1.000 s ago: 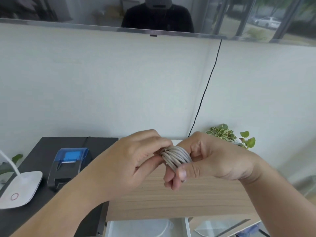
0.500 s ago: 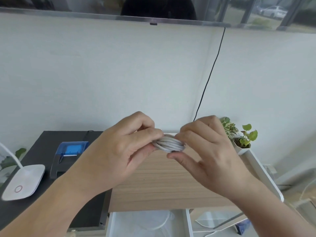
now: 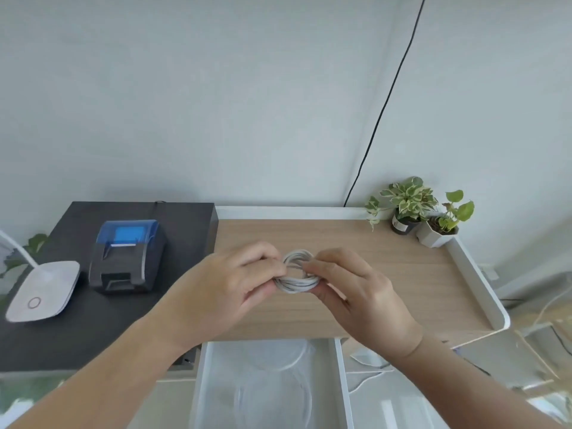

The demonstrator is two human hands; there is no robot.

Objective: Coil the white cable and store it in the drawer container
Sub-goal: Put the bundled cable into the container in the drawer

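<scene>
The white cable (image 3: 297, 281) is wound into a small tight coil and held in the air above the wooden desk top (image 3: 402, 274). My left hand (image 3: 229, 286) pinches the coil's left side. My right hand (image 3: 356, 292) grips its right side, thumb on top. Both hands hide the coil's outer edges. Below the desk's front edge the white drawer container (image 3: 204, 382) stands pulled open, with thin pale cable loops lying inside it.
A black side unit (image 3: 77, 329) on the left carries a black printer with a blue lid (image 3: 127, 255) and a white lamp base (image 3: 43, 289). Two potted plants (image 3: 418, 209) stand at the desk's back right corner. A black wire (image 3: 387, 100) runs down the wall.
The view has tilted down, so the desk and open drawer now show. The coil has turned flatter, its ring facing me, with both hands still on it.
</scene>
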